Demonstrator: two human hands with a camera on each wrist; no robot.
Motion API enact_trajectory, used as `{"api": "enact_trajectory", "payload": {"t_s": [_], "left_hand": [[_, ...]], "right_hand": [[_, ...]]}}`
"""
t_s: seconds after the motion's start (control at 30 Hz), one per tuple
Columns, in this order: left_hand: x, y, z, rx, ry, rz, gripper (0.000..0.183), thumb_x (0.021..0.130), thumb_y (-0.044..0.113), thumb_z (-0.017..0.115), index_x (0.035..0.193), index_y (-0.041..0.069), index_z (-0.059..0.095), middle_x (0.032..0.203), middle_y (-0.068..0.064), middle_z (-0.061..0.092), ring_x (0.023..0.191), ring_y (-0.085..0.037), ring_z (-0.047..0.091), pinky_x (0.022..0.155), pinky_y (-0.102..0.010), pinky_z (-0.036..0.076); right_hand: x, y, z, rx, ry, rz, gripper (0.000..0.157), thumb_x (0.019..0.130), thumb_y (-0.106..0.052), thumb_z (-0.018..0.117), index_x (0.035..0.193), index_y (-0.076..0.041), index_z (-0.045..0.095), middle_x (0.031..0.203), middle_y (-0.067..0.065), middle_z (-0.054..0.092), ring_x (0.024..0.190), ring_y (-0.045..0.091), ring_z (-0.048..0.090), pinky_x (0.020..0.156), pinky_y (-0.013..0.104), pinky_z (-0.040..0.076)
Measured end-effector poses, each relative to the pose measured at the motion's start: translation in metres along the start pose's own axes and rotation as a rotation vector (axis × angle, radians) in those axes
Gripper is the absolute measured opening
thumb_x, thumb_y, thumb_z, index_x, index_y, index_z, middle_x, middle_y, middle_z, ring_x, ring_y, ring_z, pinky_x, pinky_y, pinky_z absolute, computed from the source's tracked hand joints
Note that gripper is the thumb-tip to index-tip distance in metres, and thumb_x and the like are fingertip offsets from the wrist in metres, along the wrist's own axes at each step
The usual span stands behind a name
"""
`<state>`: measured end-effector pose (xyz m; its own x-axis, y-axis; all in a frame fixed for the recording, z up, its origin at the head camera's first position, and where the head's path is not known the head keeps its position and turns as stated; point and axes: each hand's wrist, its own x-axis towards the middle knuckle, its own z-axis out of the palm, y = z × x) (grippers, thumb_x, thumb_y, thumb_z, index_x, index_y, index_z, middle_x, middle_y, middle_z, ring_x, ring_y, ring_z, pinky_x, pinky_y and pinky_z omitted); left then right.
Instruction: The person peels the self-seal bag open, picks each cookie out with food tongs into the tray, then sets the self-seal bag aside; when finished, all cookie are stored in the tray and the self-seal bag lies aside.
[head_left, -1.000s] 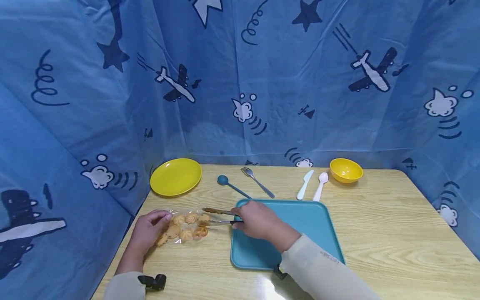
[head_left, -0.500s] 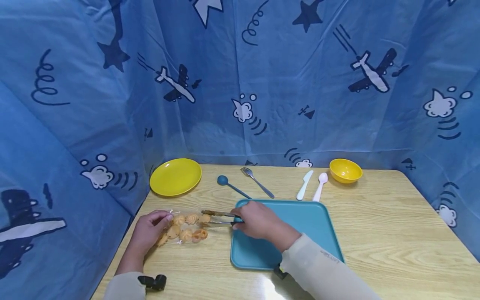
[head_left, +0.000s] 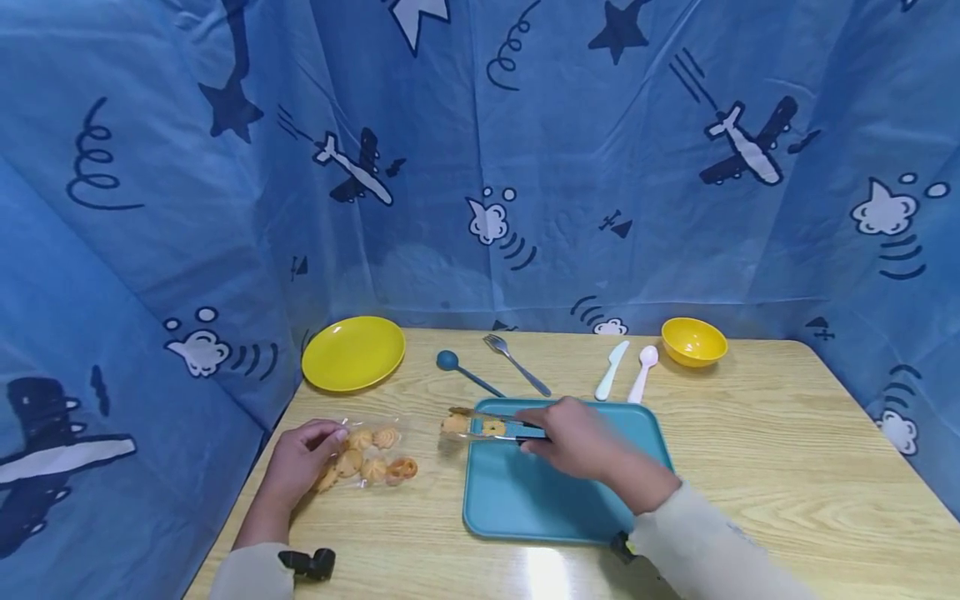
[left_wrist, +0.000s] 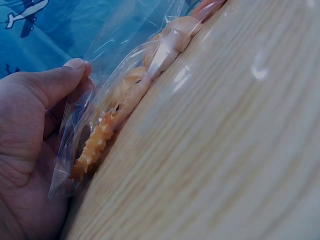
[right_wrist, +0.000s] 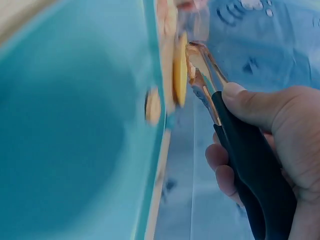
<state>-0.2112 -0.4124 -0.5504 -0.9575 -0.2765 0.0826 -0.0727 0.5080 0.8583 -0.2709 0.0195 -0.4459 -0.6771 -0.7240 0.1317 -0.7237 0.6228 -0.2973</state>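
In the head view my left hand (head_left: pixel 303 462) pinches the edge of a clear plastic bag (left_wrist: pixel 135 45) between thumb and fingers. Several golden biscuits (head_left: pixel 375 469) lie inside the bag, on the wooden table. My right hand (head_left: pixel 581 442) grips the dark handles of metal tongs (right_wrist: pixel 245 155). Between the tips of the tongs is a biscuit (head_left: pixel 453 423), just left of the rim of a teal tray (head_left: pixel 540 508). A second biscuit (right_wrist: pixel 153 106) rests on the tray, near its far left corner, below the arms of the tongs in the head view.
A yellow plate (head_left: pixel 352 354) stands at the back left. Behind the tray lie a dark blue spoon (head_left: pixel 447 361), a fork (head_left: pixel 517 363), a pale knife (head_left: pixel 611 371) and a pink spoon (head_left: pixel 642 373). A yellow bowl (head_left: pixel 693 342) sits at the back right. Blue curtains enclose the table.
My right hand has moved right with the tongs, drawing a biscuit out of the bag towards the tray. My left hand has stayed at the bag.
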Motion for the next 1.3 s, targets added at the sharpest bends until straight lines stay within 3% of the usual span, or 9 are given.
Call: {"api": "enact_trajectory", "payload": {"t_s": [0.27, 0.33, 0.5, 0.57, 0.67, 0.77, 0.97, 1.13, 1.3], "left_hand": [[0.000, -0.002, 0.000, 0.064, 0.008, 0.046, 0.034, 0.098, 0.042, 0.066, 0.113, 0.013, 0.077, 0.117, -0.006, 0.073, 0.108, -0.012, 0.063, 0.086, -0.014, 0.050], [0.000, -0.002, 0.000, 0.073, 0.007, 0.039, 0.035, 0.099, 0.043, 0.065, 0.114, 0.014, 0.076, 0.118, -0.006, 0.072, 0.110, -0.014, 0.062, 0.087, -0.013, 0.048], [-0.003, -0.003, 0.001, 0.059, 0.010, 0.011, 0.035, 0.099, 0.042, 0.066, 0.115, 0.012, 0.076, 0.119, -0.007, 0.072, 0.109, -0.015, 0.063, 0.087, -0.014, 0.049], [-0.003, -0.002, 0.001, 0.054, 0.004, 0.006, 0.035, 0.099, 0.042, 0.066, 0.115, 0.012, 0.076, 0.119, -0.007, 0.072, 0.109, -0.015, 0.062, 0.087, -0.014, 0.050], [-0.002, -0.002, 0.001, 0.061, -0.004, 0.008, 0.035, 0.099, 0.043, 0.066, 0.114, 0.013, 0.076, 0.119, -0.006, 0.072, 0.109, -0.014, 0.062, 0.087, -0.015, 0.050], [0.000, -0.001, 0.000, 0.074, -0.008, 0.033, 0.035, 0.099, 0.043, 0.065, 0.113, 0.013, 0.076, 0.118, -0.006, 0.072, 0.108, -0.014, 0.062, 0.087, -0.016, 0.050], [0.001, -0.002, -0.003, 0.023, -0.023, 0.020, 0.035, 0.099, 0.042, 0.067, 0.114, 0.012, 0.075, 0.114, -0.008, 0.070, 0.096, -0.016, 0.063, 0.080, -0.021, 0.056], [0.000, -0.001, -0.002, 0.032, -0.028, 0.012, 0.034, 0.099, 0.039, 0.066, 0.116, 0.011, 0.075, 0.117, -0.008, 0.071, 0.099, -0.016, 0.063, 0.080, -0.021, 0.056], [0.000, 0.000, -0.002, 0.055, -0.028, 0.036, 0.033, 0.099, 0.040, 0.066, 0.113, 0.012, 0.076, 0.117, -0.007, 0.072, 0.106, -0.017, 0.063, 0.084, -0.020, 0.054]], "right_hand": [[-0.047, 0.052, -0.018, -0.055, -0.020, 0.202, 0.042, 0.091, -0.030, 0.079, 0.130, -0.015, 0.071, 0.094, -0.003, 0.077, 0.063, 0.001, 0.054, 0.058, 0.024, 0.046], [-0.052, 0.058, -0.016, -0.061, -0.032, 0.226, 0.042, 0.090, -0.030, 0.079, 0.129, -0.016, 0.071, 0.107, -0.001, 0.077, 0.072, 0.002, 0.060, 0.066, 0.027, 0.053], [-0.056, 0.062, -0.012, -0.058, -0.054, 0.245, 0.043, 0.090, -0.032, 0.080, 0.130, -0.018, 0.071, 0.116, -0.003, 0.076, 0.092, 0.012, 0.071, 0.082, 0.037, 0.060], [-0.056, 0.062, -0.012, -0.043, -0.056, 0.246, 0.046, 0.090, -0.033, 0.080, 0.131, -0.017, 0.070, 0.109, -0.003, 0.077, 0.084, 0.010, 0.069, 0.076, 0.033, 0.059], [-0.055, 0.058, -0.014, -0.028, -0.041, 0.221, 0.049, 0.089, -0.035, 0.080, 0.132, -0.014, 0.069, 0.082, -0.007, 0.071, 0.065, 0.005, 0.057, 0.059, 0.025, 0.049], [-0.048, 0.049, -0.014, 0.001, -0.018, 0.155, 0.048, 0.091, -0.036, 0.078, 0.132, -0.014, 0.069, 0.069, -0.010, 0.061, 0.053, 0.002, 0.045, 0.052, 0.022, 0.038], [-0.013, 0.014, -0.002, -0.019, -0.043, -0.012, 0.039, 0.096, -0.033, 0.073, 0.132, -0.019, 0.070, 0.105, -0.004, 0.078, 0.059, -0.003, 0.051, 0.057, 0.023, 0.044], [0.020, -0.010, 0.013, -0.058, -0.125, -0.073, 0.038, 0.097, -0.034, 0.072, 0.132, -0.022, 0.070, 0.106, -0.005, 0.078, 0.064, -0.003, 0.057, 0.062, 0.025, 0.048], [0.040, -0.025, 0.019, -0.036, -0.189, -0.113, 0.041, 0.095, -0.038, 0.073, 0.133, -0.023, 0.069, 0.114, -0.004, 0.076, 0.085, 0.005, 0.069, 0.075, 0.029, 0.056]]}}
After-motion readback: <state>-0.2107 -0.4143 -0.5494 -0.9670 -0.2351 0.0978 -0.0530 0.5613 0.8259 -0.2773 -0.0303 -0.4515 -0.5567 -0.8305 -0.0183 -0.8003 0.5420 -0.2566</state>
